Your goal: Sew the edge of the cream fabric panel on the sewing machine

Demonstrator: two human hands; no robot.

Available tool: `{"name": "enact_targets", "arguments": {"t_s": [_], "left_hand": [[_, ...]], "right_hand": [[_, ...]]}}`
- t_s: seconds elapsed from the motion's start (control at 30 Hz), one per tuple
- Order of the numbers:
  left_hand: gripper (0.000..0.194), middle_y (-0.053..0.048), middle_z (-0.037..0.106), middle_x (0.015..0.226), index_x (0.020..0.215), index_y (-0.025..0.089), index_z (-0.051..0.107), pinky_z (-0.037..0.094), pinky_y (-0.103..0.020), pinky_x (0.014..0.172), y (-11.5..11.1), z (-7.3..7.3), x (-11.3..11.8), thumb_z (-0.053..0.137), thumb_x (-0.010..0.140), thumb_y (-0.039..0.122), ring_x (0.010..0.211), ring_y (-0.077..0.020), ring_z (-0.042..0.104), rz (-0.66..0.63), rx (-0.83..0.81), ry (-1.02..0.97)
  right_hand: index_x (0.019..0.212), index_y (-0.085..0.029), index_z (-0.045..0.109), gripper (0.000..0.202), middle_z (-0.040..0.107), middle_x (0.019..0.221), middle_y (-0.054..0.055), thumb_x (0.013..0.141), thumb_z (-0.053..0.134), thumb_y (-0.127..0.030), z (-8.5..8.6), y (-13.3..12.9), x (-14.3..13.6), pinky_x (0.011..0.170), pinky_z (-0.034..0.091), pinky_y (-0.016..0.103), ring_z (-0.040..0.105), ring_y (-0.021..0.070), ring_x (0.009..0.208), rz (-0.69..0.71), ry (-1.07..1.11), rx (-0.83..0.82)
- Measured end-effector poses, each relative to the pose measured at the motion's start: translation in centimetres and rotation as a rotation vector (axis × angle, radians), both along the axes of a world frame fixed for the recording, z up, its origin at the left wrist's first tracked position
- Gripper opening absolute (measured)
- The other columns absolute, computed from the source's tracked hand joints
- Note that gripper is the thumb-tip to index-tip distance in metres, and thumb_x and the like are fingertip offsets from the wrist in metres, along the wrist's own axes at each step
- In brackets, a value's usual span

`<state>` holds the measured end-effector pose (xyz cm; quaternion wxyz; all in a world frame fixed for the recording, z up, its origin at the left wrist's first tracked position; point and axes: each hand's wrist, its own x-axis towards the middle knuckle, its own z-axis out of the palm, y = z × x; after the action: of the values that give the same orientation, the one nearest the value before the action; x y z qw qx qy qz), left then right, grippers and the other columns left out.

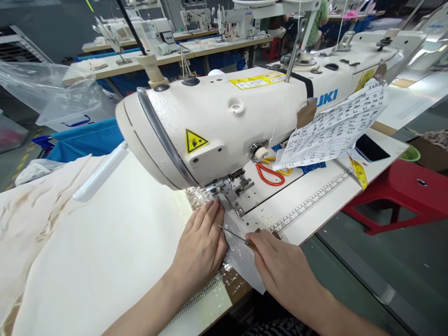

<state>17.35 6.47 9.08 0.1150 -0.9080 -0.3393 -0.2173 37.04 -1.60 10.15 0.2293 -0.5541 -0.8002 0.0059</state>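
Note:
My left hand (202, 238) lies flat with its fingers stretched forward, pressing on white fabric (247, 263) just before the needle area of a sewing machine (224, 116). In my right hand (280, 263) is an awl (234, 233); its thin metal shaft points left toward my left thumb, above the fabric. The fingers wrap around its handle, which is mostly hidden. The presser foot (238, 210) sits to the right of my left fingertips. Clear plastic film (227, 266) covers the table beside and under my left hand.
Right of the needle area lie scissors with orange handles (269, 175), a handwritten paper sheet (332, 128), a phone (371, 149) and a tape measure (359, 172). Pale fabric (38, 210) is heaped at the left. A red stool (413, 200) stands beyond the right edge.

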Motion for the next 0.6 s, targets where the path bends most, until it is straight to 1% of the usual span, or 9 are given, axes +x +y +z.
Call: {"name": "enact_targets", "arguments": {"t_s": [0.17, 0.3, 0.4, 0.5, 0.6], "left_hand": [[0.046, -0.02, 0.049, 0.143, 0.137, 0.002, 0.046, 0.038, -0.049, 0.112, -0.6, 0.5, 0.2, 0.034, 0.096, 0.02, 0.138, -0.0328, 0.04, 0.018, 0.013, 0.069], [0.046, -0.02, 0.051, 0.141, 0.133, 0.0, 0.051, 0.036, -0.05, 0.112, -0.7, 0.6, 0.2, 0.033, 0.096, 0.02, 0.135, -0.0331, 0.043, 0.02, 0.012, 0.066], [0.045, -0.018, 0.053, 0.139, 0.132, 0.001, 0.053, 0.034, -0.049, 0.113, -0.5, 0.5, 0.1, 0.034, 0.097, 0.022, 0.133, -0.032, 0.044, 0.024, 0.014, 0.042], [0.045, -0.017, 0.052, 0.14, 0.133, 0.001, 0.052, 0.033, -0.049, 0.113, -0.1, 0.4, -0.1, 0.035, 0.098, 0.023, 0.135, -0.0311, 0.042, 0.025, 0.033, 0.026], [0.045, -0.018, 0.052, 0.138, 0.134, 0.002, 0.051, 0.035, -0.05, 0.112, 0.3, 0.4, -0.3, 0.036, 0.096, 0.022, 0.134, -0.0328, 0.04, 0.045, 0.042, 0.017]], "right_hand": [[0.113, -0.019, 0.051, 0.027, 0.063, 0.088, 0.003, 0.092, 0.039, -0.006, -0.1, 0.3, -0.1, 0.049, 0.038, 0.029, 0.062, 0.0188, 0.062, -0.003, -0.009, -0.004], [0.111, -0.019, 0.051, 0.026, 0.063, 0.087, 0.003, 0.091, 0.041, -0.006, 0.0, 0.7, -0.4, 0.05, 0.039, 0.029, 0.063, 0.0187, 0.063, 0.001, -0.014, 0.028], [0.109, -0.02, 0.052, 0.026, 0.063, 0.086, 0.002, 0.09, 0.042, -0.005, 0.0, 1.0, -0.7, 0.049, 0.038, 0.029, 0.063, 0.0193, 0.063, -0.002, -0.028, 0.038], [0.109, -0.019, 0.053, 0.025, 0.063, 0.085, 0.003, 0.091, 0.041, -0.005, 0.0, 1.4, -1.0, 0.05, 0.039, 0.029, 0.063, 0.0201, 0.064, 0.005, -0.027, 0.046], [0.11, -0.018, 0.054, 0.024, 0.063, 0.086, 0.003, 0.093, 0.041, -0.007, -0.1, 1.7, -1.1, 0.05, 0.041, 0.03, 0.063, 0.0202, 0.063, 0.009, -0.015, 0.046]]}}
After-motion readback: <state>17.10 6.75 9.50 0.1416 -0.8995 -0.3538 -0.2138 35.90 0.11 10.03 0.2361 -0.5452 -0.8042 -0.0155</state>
